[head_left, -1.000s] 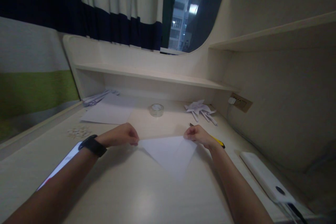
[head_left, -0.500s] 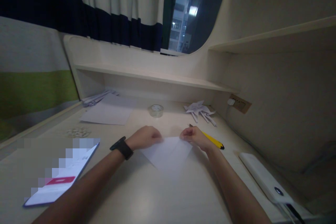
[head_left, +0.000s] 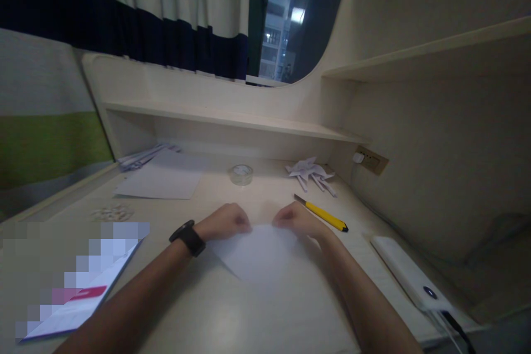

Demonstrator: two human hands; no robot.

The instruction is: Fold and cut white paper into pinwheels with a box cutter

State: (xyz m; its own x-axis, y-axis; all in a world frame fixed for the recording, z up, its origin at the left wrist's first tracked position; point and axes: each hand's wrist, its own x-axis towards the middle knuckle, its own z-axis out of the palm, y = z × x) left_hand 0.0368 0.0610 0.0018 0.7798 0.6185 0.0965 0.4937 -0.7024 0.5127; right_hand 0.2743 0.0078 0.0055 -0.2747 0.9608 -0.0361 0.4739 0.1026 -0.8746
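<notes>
A sheet of white paper (head_left: 257, 257) lies at a slant on the desk in front of me. My left hand (head_left: 226, 222), with a dark watch (head_left: 188, 237) at its wrist, has fingers closed at the paper's far left edge. At the far right edge, my right hand (head_left: 296, 218) pinches the same sheet. Blur hides the exact fingertips and any crease. A yellow utility knife (head_left: 326, 215) with its blade out lies just beyond my right hand. Farther back sits a roll of clear tape (head_left: 241, 175).
Folded paper pinwheels (head_left: 311, 168) lie back right, and paper sheets (head_left: 160, 177) back left. Small pale pieces (head_left: 112, 212) sit near a tablet-like screen (head_left: 89, 301). A white power bank (head_left: 409, 276) with cables is at right. A shelf (head_left: 232, 118) spans the back.
Both hands have come slightly nearer to me with the paper, and the right has shifted left, uncovering the knife's blade end. The whole view has turned a little right.
</notes>
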